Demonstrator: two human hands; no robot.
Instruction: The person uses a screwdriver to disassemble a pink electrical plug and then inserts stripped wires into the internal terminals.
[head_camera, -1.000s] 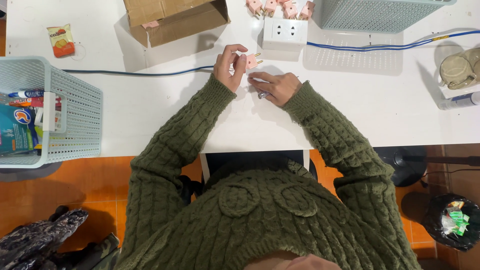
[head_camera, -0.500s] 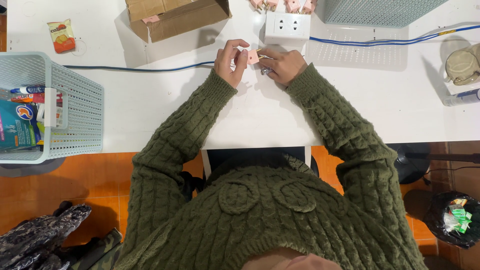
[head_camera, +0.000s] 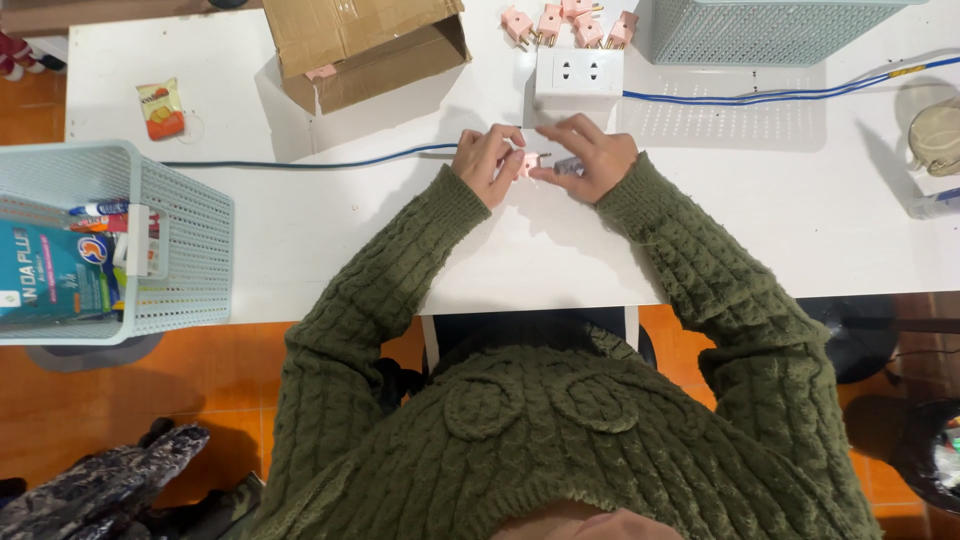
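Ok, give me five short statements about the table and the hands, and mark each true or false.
1. Both hands, left hand and right hand, meet on a small pink plug. True.
2. The cardboard box is closed and taped. False: its flaps stand open.
3. Several more pink plugs lie beyond the white socket block. True.
4. The blue cable runs across the table toward the left hand. True.
5. The basket at the left edge is empty. False: it holds pens and a blue package.
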